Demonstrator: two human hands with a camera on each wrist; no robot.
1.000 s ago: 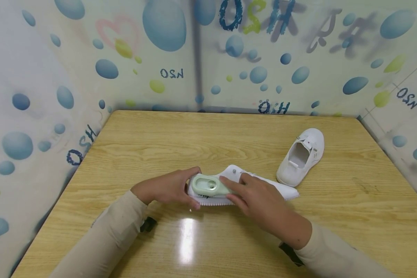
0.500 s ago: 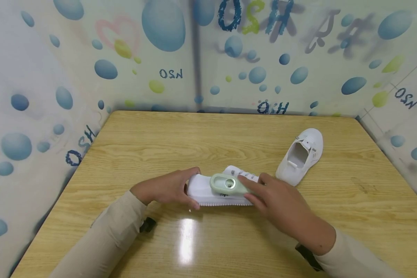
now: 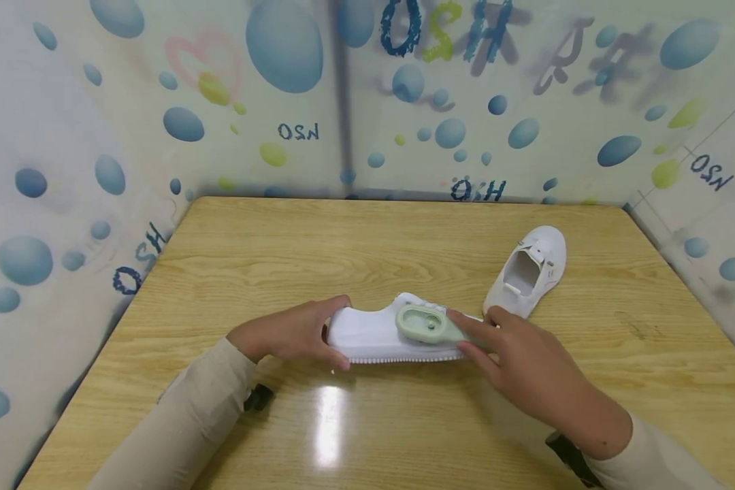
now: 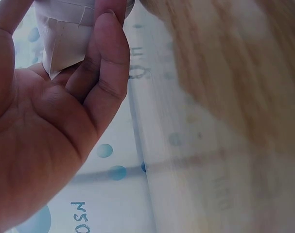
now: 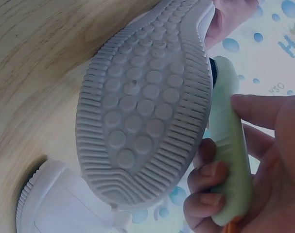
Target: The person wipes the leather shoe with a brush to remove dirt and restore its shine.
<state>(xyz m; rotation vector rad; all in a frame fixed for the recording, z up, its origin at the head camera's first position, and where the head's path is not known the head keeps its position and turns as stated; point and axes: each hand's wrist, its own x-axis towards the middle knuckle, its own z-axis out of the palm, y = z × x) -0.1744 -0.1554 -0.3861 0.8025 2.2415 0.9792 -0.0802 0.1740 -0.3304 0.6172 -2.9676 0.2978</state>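
A white lace-up shoe [image 3: 363, 333] is tipped on its side at the middle of the table, toe to the right. My left hand [image 3: 297, 332] grips its heel [image 4: 67, 39], thumb and fingers on either side. In my right hand [image 3: 529, 361] is a light green brush [image 3: 418, 324] with an oval head and an orange cord at the handle's end. The brush head lies against the shoe's upward side, near the laces. Dark bristles show only as a sliver in the right wrist view, where the shoe's studded sole [image 5: 137, 107] faces the camera.
A second white shoe [image 3: 525, 272] stands upright behind my right hand, toe pointing away. The wooden table [image 3: 269, 252] meets a wall [image 3: 367, 146] patterned with blue bubbles along its back edge. More wall rises on the left and right.
My right hand has slid the brush rightward along the shoe's side, from the heel towards the laces and toe. My left hand keeps its grip on the heel, and the shoe stays in place.
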